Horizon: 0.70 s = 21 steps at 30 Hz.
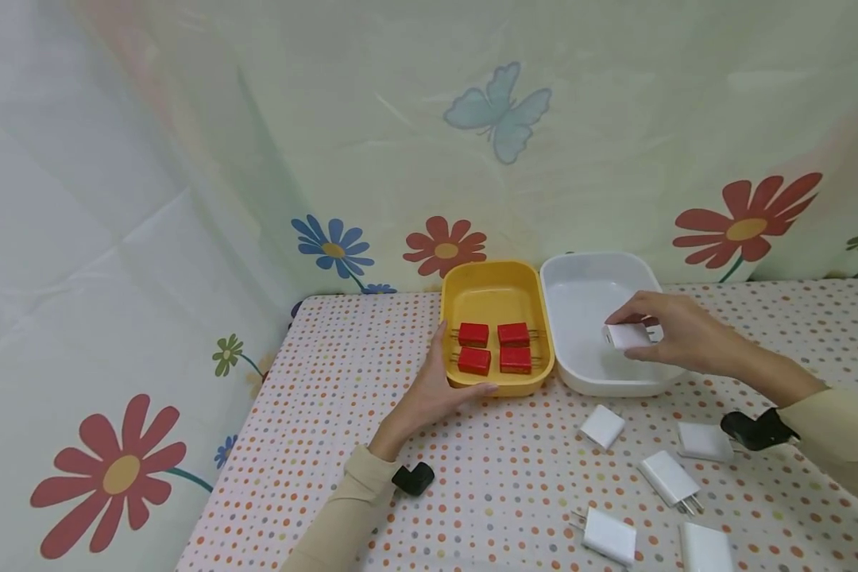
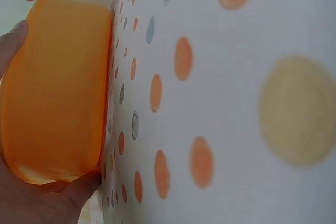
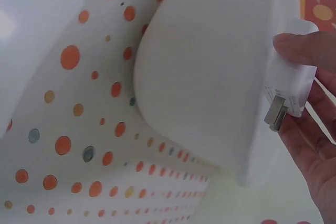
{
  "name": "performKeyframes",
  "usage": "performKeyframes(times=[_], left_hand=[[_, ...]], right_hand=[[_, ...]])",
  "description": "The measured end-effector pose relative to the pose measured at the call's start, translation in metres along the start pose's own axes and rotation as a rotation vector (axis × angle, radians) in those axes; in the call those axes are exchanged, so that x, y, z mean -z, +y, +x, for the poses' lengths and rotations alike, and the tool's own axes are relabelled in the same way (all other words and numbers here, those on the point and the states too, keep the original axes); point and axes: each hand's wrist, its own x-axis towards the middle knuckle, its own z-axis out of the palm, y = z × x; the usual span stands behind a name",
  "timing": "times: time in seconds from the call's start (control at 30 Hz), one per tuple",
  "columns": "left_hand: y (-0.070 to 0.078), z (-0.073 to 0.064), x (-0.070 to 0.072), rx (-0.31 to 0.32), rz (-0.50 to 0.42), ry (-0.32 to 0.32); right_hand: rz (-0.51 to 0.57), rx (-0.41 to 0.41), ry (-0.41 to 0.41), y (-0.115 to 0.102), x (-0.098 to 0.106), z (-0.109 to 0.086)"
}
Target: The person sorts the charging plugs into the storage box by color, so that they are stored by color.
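My left hand [image 1: 432, 393] grips the near left corner of a yellow tray [image 1: 493, 274], thumb along its front and fingers at its left side. Inside the tray lie several red plug adapters [image 1: 473, 335] with metal prongs. In the left wrist view the orange-looking wall of the tray [image 2: 58, 87] fills the space between thumb and fingers. A white charger plug [image 1: 625, 336] is pinched between thumb and fingers of my right hand [image 1: 686, 334], over the white tray [image 1: 579, 298]. From the right wrist, this charger plug [image 3: 294, 69] shows its metal prongs near the tray's rim.
Several white charger plugs [image 1: 668, 479] are scattered on the dotted tablecloth [image 1: 500, 485] in front of the white tray. The two trays stand side by side, close to the flowered backdrop [image 1: 372, 119]. The table's left edge slopes down beside a hanging white sheet [image 1: 79, 278].
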Motion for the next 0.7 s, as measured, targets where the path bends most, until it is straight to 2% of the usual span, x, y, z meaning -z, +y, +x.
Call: performKeyframes(times=[0.3,0.7], left_hand=[[-0.001,0.000,0.000,0.008,0.012,-0.007],[-0.001,0.001,0.000,-0.008,-0.005,-0.005]], right_hand=[[0.035,-0.123,-0.147,0.018,-0.017,0.008],[0.016,-0.143,-0.213,0.017,-0.029,0.015]])
